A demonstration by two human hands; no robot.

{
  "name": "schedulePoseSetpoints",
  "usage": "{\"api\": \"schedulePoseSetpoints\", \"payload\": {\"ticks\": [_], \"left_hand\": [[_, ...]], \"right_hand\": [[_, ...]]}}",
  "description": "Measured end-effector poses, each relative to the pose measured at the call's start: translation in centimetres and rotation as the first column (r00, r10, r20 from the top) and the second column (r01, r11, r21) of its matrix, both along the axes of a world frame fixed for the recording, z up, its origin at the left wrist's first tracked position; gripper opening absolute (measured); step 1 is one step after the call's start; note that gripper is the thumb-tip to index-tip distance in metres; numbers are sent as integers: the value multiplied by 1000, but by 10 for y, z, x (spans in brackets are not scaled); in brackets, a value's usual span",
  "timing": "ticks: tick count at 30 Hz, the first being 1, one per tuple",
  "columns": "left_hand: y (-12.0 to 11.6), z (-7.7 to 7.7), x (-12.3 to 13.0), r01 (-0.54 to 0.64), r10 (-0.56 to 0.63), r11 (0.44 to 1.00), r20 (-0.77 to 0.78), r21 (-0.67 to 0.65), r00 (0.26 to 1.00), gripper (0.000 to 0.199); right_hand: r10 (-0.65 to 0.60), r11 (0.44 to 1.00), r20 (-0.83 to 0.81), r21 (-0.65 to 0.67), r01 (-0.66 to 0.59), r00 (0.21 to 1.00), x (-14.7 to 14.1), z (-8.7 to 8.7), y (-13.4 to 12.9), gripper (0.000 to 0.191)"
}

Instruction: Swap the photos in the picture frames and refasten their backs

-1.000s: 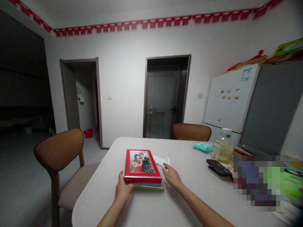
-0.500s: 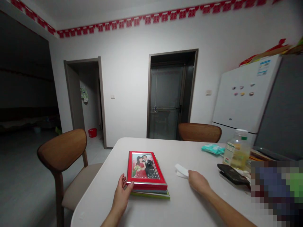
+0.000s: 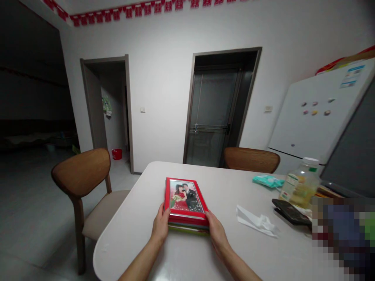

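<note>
A red-bordered photo frame with a picture of two people tops a small stack on the white table. Beneath it a thin green edge shows; the lower pieces are mostly hidden. My left hand grips the stack's near left side, thumb against the red border. On the opposite side my right hand presses the near right corner, its fingers partly hidden. The stack lies between both palms. A crumpled white tissue rests to the right, apart from my hands.
Right of the tissue lie a black wallet-like item, a clear bottle of yellowish liquid and a teal packet. One wooden chair stands left, another behind the table. A fridge is at the right.
My right hand has let go of the white tissue, which now lies on the table, and has moved left onto the stack. My left hand has closed more fully on its side.
</note>
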State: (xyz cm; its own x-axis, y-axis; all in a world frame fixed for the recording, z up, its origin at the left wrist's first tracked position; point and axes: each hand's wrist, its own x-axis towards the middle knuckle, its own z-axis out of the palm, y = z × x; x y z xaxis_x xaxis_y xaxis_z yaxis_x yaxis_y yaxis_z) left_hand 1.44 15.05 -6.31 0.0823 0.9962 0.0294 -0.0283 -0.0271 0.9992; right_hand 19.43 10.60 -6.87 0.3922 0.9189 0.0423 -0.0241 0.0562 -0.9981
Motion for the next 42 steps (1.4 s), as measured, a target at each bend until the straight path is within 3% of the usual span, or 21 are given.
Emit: {"api": "schedulePoseSetpoints", "payload": {"ticks": [4, 9, 12, 14, 17, 18, 19, 21, 23, 25, 27, 30, 32, 34, 35, 36, 38, 40, 41, 42], "left_hand": [[10, 8, 3, -29, 29, 999, 14, -23, 999, 43], [18, 22, 2, -44, 46, 998, 44, -49, 998, 37], [12, 31, -7, -78, 82, 995, 73, -62, 994, 28], [5, 45, -14, -110, 115, 993, 102, -53, 988, 28], [-13, 89, -17, -102, 95, 994, 187, 27, 978, 46], [-22, 109, -15, -73, 54, 995, 226, 75, 973, 52], [-32, 130, -13, -40, 5, 991, 263, 127, 965, 56], [-55, 170, -8, 38, -122, 968, 336, 247, 934, 63], [-78, 200, -6, 218, -442, 858, 451, 466, 775, 73], [-95, 215, -6, 297, -593, 772, 469, 562, 655, 79], [-104, 216, -7, 322, -629, 753, 484, 574, 608, 81], [-102, 202, -9, 307, -590, 792, 535, 527, 605, 82], [-95, 188, -11, 289, -514, 851, 584, 439, 628, 76], [-88, 177, -15, 292, -437, 899, 616, 327, 656, 51], [-84, 173, -18, 308, -415, 910, 618, 277, 668, 32], [-81, 169, -21, 334, -407, 912, 611, 236, 680, 26], [-74, 166, -26, 393, -418, 903, 579, 176, 700, 49], [-68, 162, -30, 430, -417, 896, 550, 115, 723, 60], [-65, 159, -31, 434, -406, 897, 539, 83, 738, 62], [-62, 154, -32, 430, -388, 901, 529, 48, 755, 62]], "right_hand": [[-64, 997, 90, 47, 60, 994, -5, -7, 20, 44], [-61, 998, 208, -1, 63, 976, 6, 1, 34, 48], [-130, 990, 241, -29, 141, 962, 15, 17, 34, 56], [-167, 983, 266, -27, 180, 949, 12, 40, 30, 64], [-101, 992, 250, 97, 79, 963, -15, 94, 15, 69], [0, 966, 180, 253, -47, 984, -29, 115, 6, 71], [106, 905, 102, 402, -138, 989, -44, 135, -3, 72], [303, 776, 23, 574, -261, 953, -72, 167, -24, 74], [420, 694, -28, 653, -302, 907, -92, 185, -42, 75], [473, 662, -68, 686, -303, 879, -102, 189, -52, 76], [491, 657, -87, 690, -303, 867, -104, 184, -56, 77], [490, 683, -126, 671, -290, 862, -97, 175, -53, 72], [453, 738, -205, 633, -236, 867, -91, 170, -49, 47], [391, 803, -286, 570, -173, 875, -85, 167, -44, 12], [370, 832, -299, 528, -170, 880, -83, 165, -40, 26], [359, 854, -285, 484, -189, 889, -81, 162, -37, 39], [336, 887, -163, 386, -253, 928, -78, 155, -27, 50], [230, 932, 145, 253, -260, 962, -75, 144, -14, 51], [153, 956, 370, 180, -232, 916, -73, 137, -7, 51], [88, 975, 582, 116, -189, 808, -70, 130, 0, 51]]}}
